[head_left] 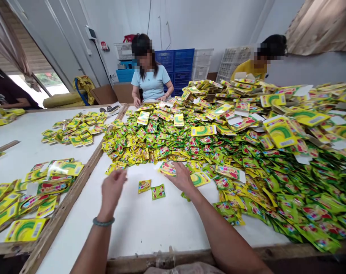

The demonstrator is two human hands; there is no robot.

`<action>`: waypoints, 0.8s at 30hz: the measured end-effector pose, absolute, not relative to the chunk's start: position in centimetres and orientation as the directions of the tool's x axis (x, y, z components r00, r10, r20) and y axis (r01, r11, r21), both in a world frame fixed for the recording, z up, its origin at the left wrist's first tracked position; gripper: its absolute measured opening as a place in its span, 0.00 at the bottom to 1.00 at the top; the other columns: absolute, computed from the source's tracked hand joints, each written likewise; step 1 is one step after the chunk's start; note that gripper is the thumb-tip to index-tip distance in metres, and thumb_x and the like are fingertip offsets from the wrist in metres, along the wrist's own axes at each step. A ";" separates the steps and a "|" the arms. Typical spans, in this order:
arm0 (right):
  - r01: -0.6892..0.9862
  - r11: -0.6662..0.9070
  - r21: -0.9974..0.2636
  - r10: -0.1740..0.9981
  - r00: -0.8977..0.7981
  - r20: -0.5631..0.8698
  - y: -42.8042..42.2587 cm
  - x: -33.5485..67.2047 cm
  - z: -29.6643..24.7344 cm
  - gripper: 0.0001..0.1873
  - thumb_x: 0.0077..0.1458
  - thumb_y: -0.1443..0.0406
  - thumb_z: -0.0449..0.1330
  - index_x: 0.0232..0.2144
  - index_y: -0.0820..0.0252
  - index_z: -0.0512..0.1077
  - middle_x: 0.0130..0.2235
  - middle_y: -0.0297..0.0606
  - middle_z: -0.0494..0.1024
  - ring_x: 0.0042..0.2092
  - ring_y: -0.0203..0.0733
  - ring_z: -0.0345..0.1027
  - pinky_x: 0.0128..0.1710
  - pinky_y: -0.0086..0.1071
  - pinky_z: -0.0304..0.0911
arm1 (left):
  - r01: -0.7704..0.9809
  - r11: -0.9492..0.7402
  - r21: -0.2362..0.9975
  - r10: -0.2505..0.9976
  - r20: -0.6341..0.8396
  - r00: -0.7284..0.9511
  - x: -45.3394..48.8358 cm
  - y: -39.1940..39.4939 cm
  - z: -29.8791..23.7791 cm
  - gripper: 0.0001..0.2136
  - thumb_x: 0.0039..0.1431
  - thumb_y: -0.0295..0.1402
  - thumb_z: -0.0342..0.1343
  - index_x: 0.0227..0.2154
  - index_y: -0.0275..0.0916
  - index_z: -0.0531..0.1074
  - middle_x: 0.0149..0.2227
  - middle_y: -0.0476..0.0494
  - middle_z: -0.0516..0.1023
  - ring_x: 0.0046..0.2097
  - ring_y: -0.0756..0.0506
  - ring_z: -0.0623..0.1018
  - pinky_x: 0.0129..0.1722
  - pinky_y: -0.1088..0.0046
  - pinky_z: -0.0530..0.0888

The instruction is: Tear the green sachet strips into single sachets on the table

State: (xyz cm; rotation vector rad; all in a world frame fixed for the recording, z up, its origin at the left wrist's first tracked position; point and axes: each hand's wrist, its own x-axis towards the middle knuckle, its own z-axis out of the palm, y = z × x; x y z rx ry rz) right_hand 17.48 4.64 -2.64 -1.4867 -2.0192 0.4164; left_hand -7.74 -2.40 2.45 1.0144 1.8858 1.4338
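My left hand (112, 188) hovers over the white table (150, 224), fingers loosely curled and pointing toward the pile's near edge, holding nothing I can see. My right hand (181, 176) lies flat, fingers spread, on sachets at the near edge of a huge pile of small green-yellow sachets (247, 152). Two loose sachets, one yellow (144, 186) and one green (158, 191), lie on the table between my hands. Larger yellow cards (280, 131) lie on top of the pile.
A wooden rail (76, 190) divides this table from the left one, which carries sachet heaps (76, 127) and yellow cards (24, 228). Two people sit at the far side of the pile; a third is at far left. Crates are stacked along the back wall.
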 end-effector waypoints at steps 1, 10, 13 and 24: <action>0.725 0.305 -0.617 0.944 -0.145 0.296 4.3 17.2 -2.3 0.28 0.46 0.54 0.62 0.48 0.58 0.65 0.44 0.43 0.70 0.47 0.48 0.63 0.46 0.41 0.59 | 0.208 0.211 0.955 0.870 -0.087 -0.485 -5.6 -2.3 1.9 0.20 0.42 0.49 0.60 0.29 0.35 0.74 0.26 0.42 0.78 0.28 0.44 0.77 0.27 0.70 0.72; 0.539 0.382 -0.750 0.915 -0.336 0.225 0.5 13.4 -0.5 0.21 0.49 0.59 0.60 0.46 0.57 0.65 0.43 0.40 0.71 0.42 0.42 0.66 0.42 0.35 0.61 | -0.215 0.014 0.977 0.854 -0.124 -0.506 -3.1 -1.7 0.7 0.24 0.41 0.41 0.65 0.38 0.37 0.63 0.24 0.50 0.77 0.26 0.48 0.76 0.28 0.73 0.72; 0.707 0.376 -0.599 0.907 -0.412 0.083 0.4 13.4 -1.8 0.13 0.45 0.59 0.63 0.33 0.59 0.72 0.39 0.43 0.72 0.42 0.46 0.64 0.41 0.36 0.60 | -0.207 -0.010 0.978 0.807 -0.114 -0.580 -5.3 -2.0 0.3 0.21 0.42 0.41 0.64 0.37 0.38 0.64 0.24 0.51 0.76 0.24 0.50 0.74 0.25 0.78 0.69; 0.339 0.138 -0.931 0.947 -0.320 0.024 1.9 15.4 -1.5 0.17 0.55 0.55 0.51 0.43 0.56 0.67 0.33 0.34 0.74 0.28 0.35 0.65 0.28 0.28 0.59 | -0.022 0.167 0.986 0.966 -0.168 -0.195 -4.8 -3.3 -0.9 0.18 0.44 0.44 0.61 0.35 0.35 0.75 0.29 0.44 0.79 0.29 0.46 0.75 0.28 0.74 0.69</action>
